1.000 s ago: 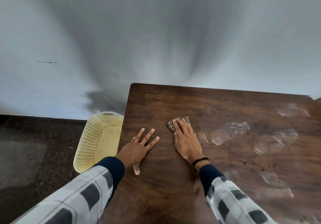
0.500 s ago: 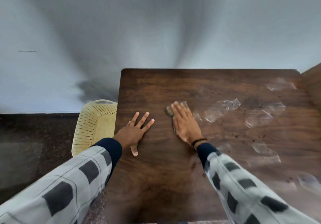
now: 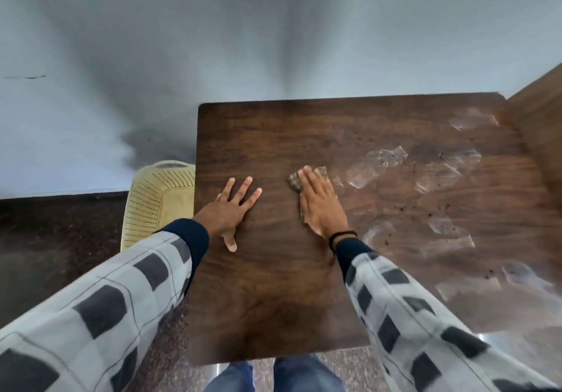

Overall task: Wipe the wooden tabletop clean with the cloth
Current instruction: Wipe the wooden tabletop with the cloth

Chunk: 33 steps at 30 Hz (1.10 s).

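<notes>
Small patterned cloth (image 3: 294,182) on streaked, speckled wooden tabletop (image 3: 273,270)

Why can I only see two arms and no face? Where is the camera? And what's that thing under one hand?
The camera sits on the person's head and looks forward and down. So you see what they see: their own two arms in checked sleeves, and their jeans at the bottom. There is no robot here, just bare hands. The left hand lies flat on the table with its fingers spread, holding nothing. The right hand presses flat on a small cloth, which peeks out beside its fingertips. To the right of it the wood has shiny patches and dark specks. I cannot tell what they are. A yellow basket sits lower down, beside the table's left edge.
</notes>
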### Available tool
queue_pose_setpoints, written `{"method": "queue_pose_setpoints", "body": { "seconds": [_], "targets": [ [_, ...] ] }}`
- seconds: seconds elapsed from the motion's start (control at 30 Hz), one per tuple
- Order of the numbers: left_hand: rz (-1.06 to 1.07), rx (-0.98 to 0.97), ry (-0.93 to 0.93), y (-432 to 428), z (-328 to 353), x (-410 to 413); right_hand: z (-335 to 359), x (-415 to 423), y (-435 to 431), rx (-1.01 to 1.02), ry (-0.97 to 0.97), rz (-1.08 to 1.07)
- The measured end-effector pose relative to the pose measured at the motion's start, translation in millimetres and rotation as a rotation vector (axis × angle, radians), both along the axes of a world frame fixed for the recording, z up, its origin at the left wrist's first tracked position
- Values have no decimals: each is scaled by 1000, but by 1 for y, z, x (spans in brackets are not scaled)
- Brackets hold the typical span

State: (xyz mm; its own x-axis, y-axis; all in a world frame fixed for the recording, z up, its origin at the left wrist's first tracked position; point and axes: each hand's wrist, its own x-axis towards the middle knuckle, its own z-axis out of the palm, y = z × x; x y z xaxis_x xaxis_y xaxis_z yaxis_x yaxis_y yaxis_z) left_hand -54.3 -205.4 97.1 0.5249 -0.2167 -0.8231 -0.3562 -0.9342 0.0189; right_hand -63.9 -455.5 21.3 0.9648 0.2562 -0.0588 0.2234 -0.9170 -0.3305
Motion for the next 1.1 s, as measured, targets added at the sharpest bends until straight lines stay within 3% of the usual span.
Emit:
{"method": "queue_pose_setpoints", "body": {
  "seconds": [0.1, 0.2, 0.3, 0.37, 0.43, 0.5, 0.63, 0.7, 0.77, 0.83, 0.9, 1.03, 1.1],
  "targets": [
    [4, -8, -1, 2, 1, -1, 0, -16, 21, -2, 13, -166],
    [5, -7, 0, 2, 0, -1, 2, -89, 29, -13, 19, 119],
    [3, -15, 4, 1, 1, -1, 2, -89, -5, -30, -1, 360],
    [-2, -11, 12, 0, 1, -1, 3, -58, -20, -70, 19, 231],
    [3, -11, 9, 1, 0, -1, 6, -36, -24, -25, 27, -44],
    [0, -12, 11, 1, 1, -1, 4, -51, -7, -6, -5, -188],
    [2, -28, 16, 1, 2, -1, 3, -130, 7, 0, 29, 108],
    [0, -34, 18, 2, 0, -2, 2, -129, -14, -22, 16, 243],
    [-12, -33, 19, 2, -2, -2, 3, -105, -24, -52, 20, 164],
    [-6, -35, 23, 3, -3, -2, 6, -85, -18, -12, 49, -91],
    [0, -28, 21, 4, -4, -1, 4, -98, 4, -7, 20, -215],
    [6, -31, 23, 4, -5, -1, 1, -177, 12, -2, 5, 149],
    [0, -39, 27, 4, -6, -1, 1, -175, -11, -42, -10, 307]
  ]
}}
